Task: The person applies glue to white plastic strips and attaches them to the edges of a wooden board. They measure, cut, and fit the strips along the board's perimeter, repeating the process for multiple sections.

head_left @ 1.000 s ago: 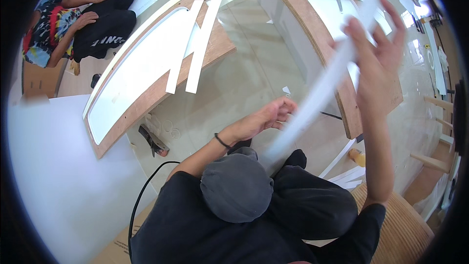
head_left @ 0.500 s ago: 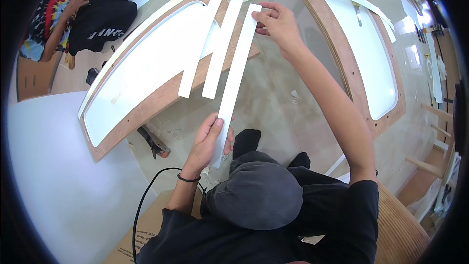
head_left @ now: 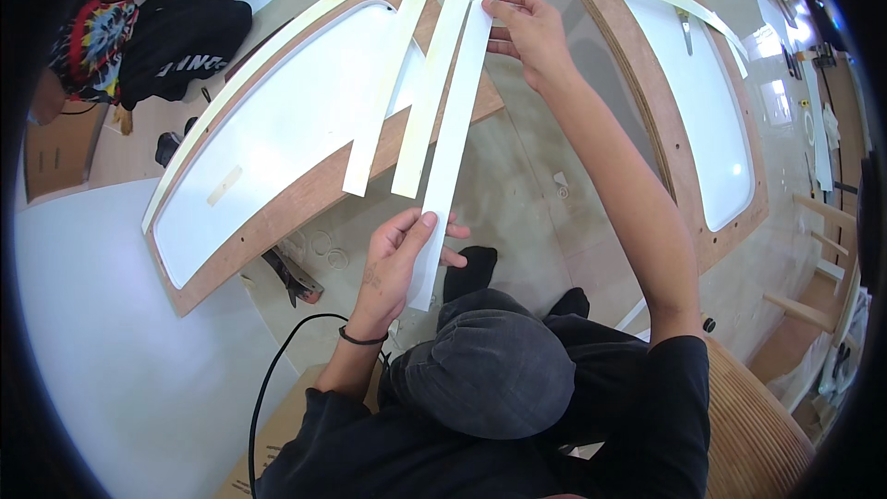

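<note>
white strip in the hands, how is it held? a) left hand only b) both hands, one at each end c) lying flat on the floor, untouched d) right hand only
b: the left hand grips the near end of the white strip and the right hand pinches its far end.

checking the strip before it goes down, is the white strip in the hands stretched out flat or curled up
Stretched out straight. The left hand pinches the near end of the white strip, the right hand holds the far end over the wooden panel; no curl shows.
</note>
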`<action>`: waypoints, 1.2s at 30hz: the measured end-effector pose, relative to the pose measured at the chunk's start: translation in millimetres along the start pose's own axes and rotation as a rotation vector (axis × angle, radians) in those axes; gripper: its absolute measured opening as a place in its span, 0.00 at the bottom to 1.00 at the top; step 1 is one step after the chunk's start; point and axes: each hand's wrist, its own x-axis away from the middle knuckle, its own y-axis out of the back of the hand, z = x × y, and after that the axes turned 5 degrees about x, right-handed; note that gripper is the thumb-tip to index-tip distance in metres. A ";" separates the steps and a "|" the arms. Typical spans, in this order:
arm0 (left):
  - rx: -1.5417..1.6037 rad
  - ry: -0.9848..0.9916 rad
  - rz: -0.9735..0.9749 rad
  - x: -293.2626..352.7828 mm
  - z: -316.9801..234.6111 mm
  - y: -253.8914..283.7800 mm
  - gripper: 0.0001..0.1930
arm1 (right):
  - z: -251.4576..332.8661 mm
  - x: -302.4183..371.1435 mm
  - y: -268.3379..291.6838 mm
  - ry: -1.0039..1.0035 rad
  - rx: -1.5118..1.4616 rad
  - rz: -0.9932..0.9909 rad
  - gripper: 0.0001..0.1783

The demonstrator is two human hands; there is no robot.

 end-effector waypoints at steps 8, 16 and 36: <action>0.048 0.039 0.023 7.5 4.3 4.0 0.18 | 1.1 4.9 -1.9 -0.017 0.028 -0.004 0.23; 0.047 -0.053 -0.125 2.0 -0.1 0.1 0.13 | 0.9 7.4 -3.8 -0.006 0.033 -0.025 0.22; 0.050 -0.110 -0.168 -2.9 1.2 2.0 0.11 | 3.1 11.6 -1.0 -0.034 0.058 0.016 0.24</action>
